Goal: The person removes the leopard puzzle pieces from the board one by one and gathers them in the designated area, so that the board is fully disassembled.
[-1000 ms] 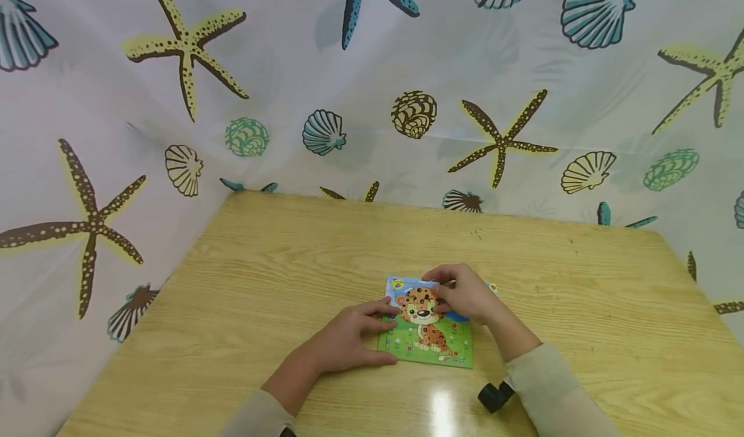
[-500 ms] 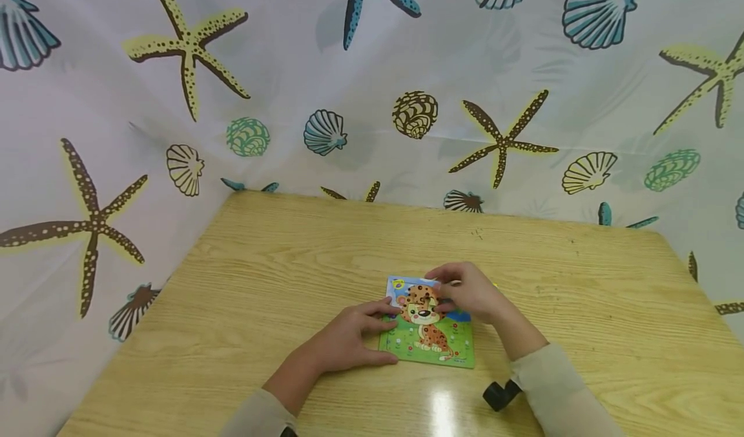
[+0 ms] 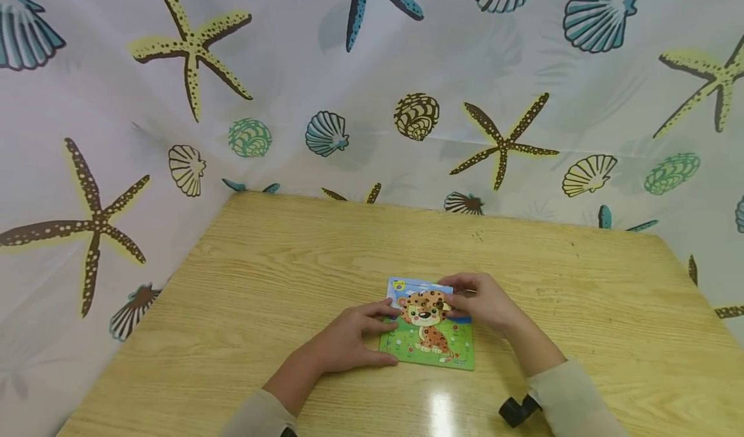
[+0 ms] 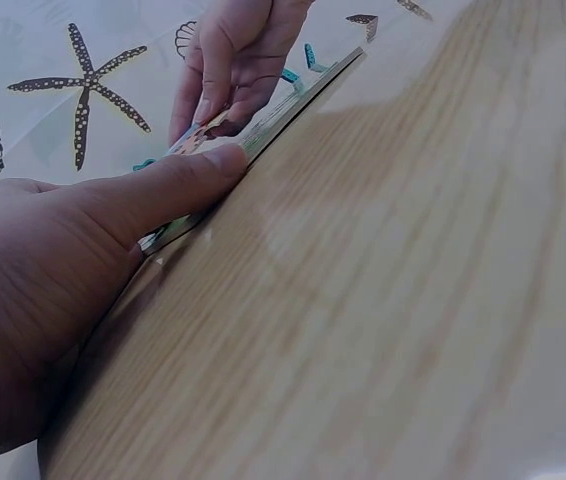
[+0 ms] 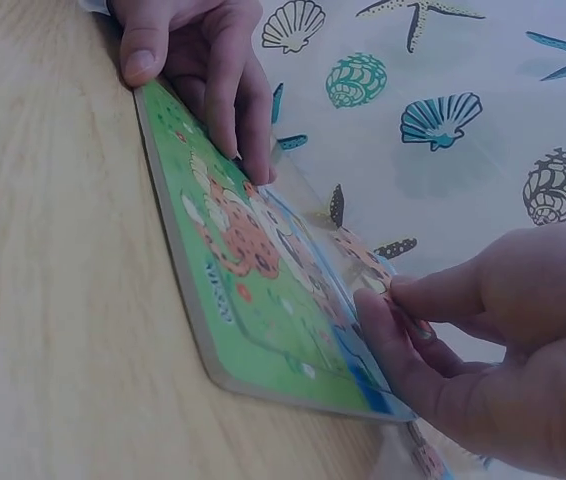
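Observation:
A flat jigsaw puzzle (image 3: 427, 350) with a cartoon leopard cub on green grass under a blue sky lies on the wooden table. My left hand (image 3: 354, 340) rests at its left side, fairly straight fingers on the picture and thumb at the near left corner. At the upper right of the puzzle, my right hand (image 3: 482, 301) pinches a small puzzle piece between thumb and fingers. Orange and blue show on that puzzle piece (image 4: 198, 137) in the left wrist view. The right wrist view shows my right hand (image 5: 503, 350) at the board's far edge, covering part of the picture.
Beneath my right hand, part of another orange-spotted piece (image 5: 428, 460) shows beside the board. A white cloth (image 3: 360, 82) printed with starfish and shells rises behind the table (image 3: 279, 250). A black device (image 3: 517, 411) sits at my right wrist.
My right hand has shifted to the right along the puzzle's upper edge, uncovering more of the cub's head. The yellow-marked bit seen behind it earlier is now hidden. My left hand stays put.

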A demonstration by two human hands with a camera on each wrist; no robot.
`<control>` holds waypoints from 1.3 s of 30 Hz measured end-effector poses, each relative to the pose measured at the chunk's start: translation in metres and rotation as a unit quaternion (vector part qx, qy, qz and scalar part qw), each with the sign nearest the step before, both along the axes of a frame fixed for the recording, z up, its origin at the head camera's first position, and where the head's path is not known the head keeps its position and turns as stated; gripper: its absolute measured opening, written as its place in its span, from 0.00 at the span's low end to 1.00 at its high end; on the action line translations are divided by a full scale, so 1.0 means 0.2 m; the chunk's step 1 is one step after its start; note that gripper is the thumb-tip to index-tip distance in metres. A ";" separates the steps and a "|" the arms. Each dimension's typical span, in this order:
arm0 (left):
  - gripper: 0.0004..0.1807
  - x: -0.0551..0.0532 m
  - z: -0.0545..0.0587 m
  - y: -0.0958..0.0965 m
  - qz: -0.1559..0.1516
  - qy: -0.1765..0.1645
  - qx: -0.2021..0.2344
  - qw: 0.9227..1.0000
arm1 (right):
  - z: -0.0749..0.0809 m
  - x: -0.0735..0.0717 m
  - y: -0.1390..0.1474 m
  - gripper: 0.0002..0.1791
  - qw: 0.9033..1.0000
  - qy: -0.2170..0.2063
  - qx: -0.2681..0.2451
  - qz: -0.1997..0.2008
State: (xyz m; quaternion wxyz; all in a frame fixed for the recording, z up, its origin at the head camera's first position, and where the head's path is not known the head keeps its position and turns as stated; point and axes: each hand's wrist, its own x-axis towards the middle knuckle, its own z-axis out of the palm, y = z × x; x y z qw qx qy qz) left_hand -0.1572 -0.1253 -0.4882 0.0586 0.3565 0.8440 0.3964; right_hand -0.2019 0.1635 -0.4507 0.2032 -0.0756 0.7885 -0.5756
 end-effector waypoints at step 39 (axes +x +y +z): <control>0.34 0.00 0.01 -0.01 0.000 0.007 -0.015 1.000 | 0.03 0.12 0.39 0.23 0.995 0.042 0.043 -0.083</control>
